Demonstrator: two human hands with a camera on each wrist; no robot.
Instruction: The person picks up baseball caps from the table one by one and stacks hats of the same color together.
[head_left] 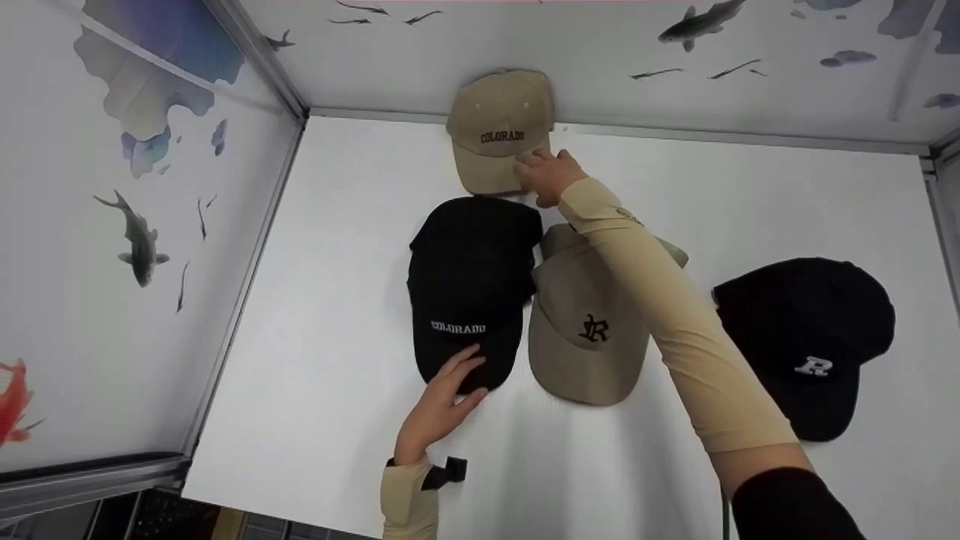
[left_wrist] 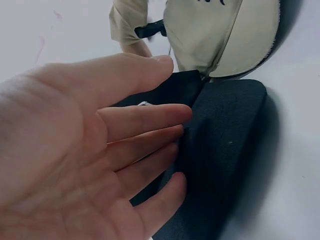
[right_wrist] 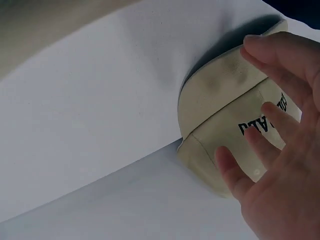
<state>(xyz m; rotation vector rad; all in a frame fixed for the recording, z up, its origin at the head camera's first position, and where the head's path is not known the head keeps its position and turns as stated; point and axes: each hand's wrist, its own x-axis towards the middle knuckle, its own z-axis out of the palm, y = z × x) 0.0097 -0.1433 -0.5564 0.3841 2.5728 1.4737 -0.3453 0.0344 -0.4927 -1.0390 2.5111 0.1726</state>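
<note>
My left hand (head_left: 442, 409) reaches over the brim of a black cap (head_left: 472, 277) with white COLORADO lettering. In the left wrist view its fingers (left_wrist: 150, 120) are extended and slightly spread above the dark brim (left_wrist: 225, 135), holding nothing. At the back, my right hand (head_left: 551, 176) is at the brim's right corner of a beige COLORADO cap (head_left: 502, 112). The right wrist view shows the fingers (right_wrist: 232, 167) apart and a little bent over that cap (right_wrist: 215, 87), without a grip. A khaki cap (head_left: 566, 300) with a dark R emblem lies under the right forearm, partly hidden by it.
A black cap (head_left: 810, 315) with a white R lies at the right, partly behind the right sleeve (head_left: 675, 315). The white table (head_left: 322, 300) is bounded by a left wall panel (head_left: 180, 315) and a back panel (head_left: 585, 67), both printed with fish. The beige cap leans against the back panel.
</note>
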